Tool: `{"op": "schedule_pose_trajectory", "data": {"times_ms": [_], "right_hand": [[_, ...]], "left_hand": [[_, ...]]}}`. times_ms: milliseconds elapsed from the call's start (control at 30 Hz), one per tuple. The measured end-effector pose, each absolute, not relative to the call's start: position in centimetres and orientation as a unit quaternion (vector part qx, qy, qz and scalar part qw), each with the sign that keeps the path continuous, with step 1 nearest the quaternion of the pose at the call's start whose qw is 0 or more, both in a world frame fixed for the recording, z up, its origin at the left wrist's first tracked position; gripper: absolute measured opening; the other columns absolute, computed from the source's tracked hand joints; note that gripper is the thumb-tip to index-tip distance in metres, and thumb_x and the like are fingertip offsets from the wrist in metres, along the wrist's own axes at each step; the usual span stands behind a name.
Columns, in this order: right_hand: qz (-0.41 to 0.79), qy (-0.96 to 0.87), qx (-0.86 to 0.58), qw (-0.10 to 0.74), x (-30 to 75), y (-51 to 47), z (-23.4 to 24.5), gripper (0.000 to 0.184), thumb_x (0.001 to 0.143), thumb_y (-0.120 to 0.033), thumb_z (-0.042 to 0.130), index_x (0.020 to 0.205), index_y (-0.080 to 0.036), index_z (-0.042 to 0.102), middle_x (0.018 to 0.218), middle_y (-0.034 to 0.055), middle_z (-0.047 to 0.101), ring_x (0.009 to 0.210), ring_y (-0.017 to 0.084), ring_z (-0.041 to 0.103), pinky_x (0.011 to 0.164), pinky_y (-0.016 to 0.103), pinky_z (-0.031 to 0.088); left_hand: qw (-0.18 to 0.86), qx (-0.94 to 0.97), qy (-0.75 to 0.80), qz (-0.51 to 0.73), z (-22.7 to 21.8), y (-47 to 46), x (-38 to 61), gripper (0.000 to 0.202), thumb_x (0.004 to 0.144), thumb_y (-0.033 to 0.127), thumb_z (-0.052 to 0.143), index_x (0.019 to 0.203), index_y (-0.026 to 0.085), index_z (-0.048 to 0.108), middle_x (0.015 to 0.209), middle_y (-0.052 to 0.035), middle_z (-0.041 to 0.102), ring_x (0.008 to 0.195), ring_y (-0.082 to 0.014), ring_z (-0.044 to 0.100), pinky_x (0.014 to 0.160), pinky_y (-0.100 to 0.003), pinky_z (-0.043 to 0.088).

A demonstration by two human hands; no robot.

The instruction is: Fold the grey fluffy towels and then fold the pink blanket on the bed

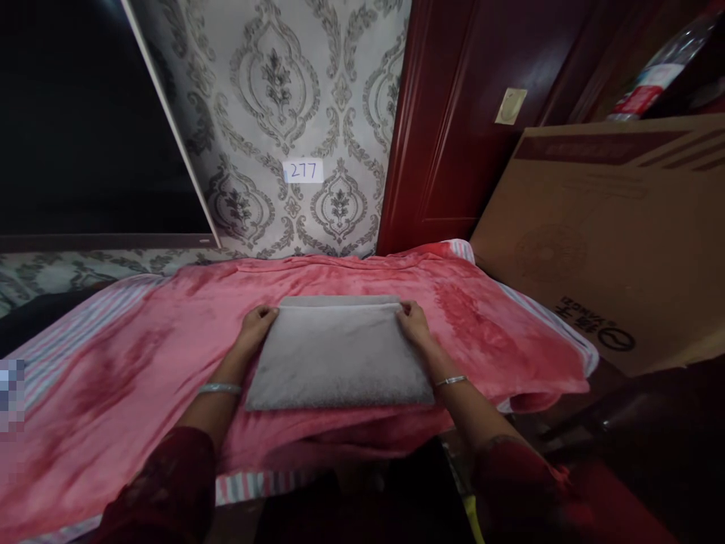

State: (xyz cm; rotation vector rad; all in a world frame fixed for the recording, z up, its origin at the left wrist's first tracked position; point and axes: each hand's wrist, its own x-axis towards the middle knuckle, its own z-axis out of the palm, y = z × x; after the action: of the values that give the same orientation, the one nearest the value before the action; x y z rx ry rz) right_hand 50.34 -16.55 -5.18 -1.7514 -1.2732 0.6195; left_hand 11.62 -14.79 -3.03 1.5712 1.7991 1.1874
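Observation:
A folded grey towel [340,359] with a plush surface lies flat in front of me, its layers stacked with one edge showing just behind the top fold. My left hand [257,325] pinches the far left corner between thumb and fingers. At the far right corner, my right hand [413,321] is closed on the fold in the same way. Beneath the towel spreads a pink blanket [170,340] with darker red patches and a striped border.
A large cardboard box [612,227] stands at the right, with a plastic bottle [651,83] above it. Behind are a dark red door [447,151] and patterned wallpaper bearing a paper label [303,171] marked 277. A dark screen [96,128] fills the upper left.

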Motion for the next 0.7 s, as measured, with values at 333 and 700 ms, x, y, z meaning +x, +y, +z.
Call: {"op": "schedule_pose_trajectory", "data": {"times_ms": [333, 700], "right_hand": [[0.088, -0.788, -0.601, 0.102, 43.2, -20.3, -4.2, 0.068, 0.101, -0.060, 0.039, 0.160, -0.028, 0.033, 0.170, 0.0091, 0.019, 0.157, 0.032, 0.012, 0.123, 0.059, 0.010], [0.114, -0.703, -0.695, 0.101, 47.9, -18.7, -5.1, 0.072, 0.102, -0.054, 0.038, 0.163, -0.020, 0.023, 0.171, 0.0122, 0.006, 0.158, 0.027, 0.006, 0.124, 0.053, 0.012]], "left_hand": [[0.013, 0.865, 0.489, 0.111, -4.4, -17.3, 16.4, 0.061, 0.099, 0.050, 0.040, 0.154, 0.023, 0.043, 0.163, -0.0136, 0.036, 0.152, -0.0322, 0.030, 0.122, -0.061, 0.022], [0.059, 0.775, 0.610, 0.155, -4.8, -14.5, 12.7, 0.068, 0.097, 0.046, 0.035, 0.151, 0.004, 0.044, 0.162, -0.0228, 0.034, 0.150, -0.0349, 0.035, 0.120, -0.054, 0.031]]}}
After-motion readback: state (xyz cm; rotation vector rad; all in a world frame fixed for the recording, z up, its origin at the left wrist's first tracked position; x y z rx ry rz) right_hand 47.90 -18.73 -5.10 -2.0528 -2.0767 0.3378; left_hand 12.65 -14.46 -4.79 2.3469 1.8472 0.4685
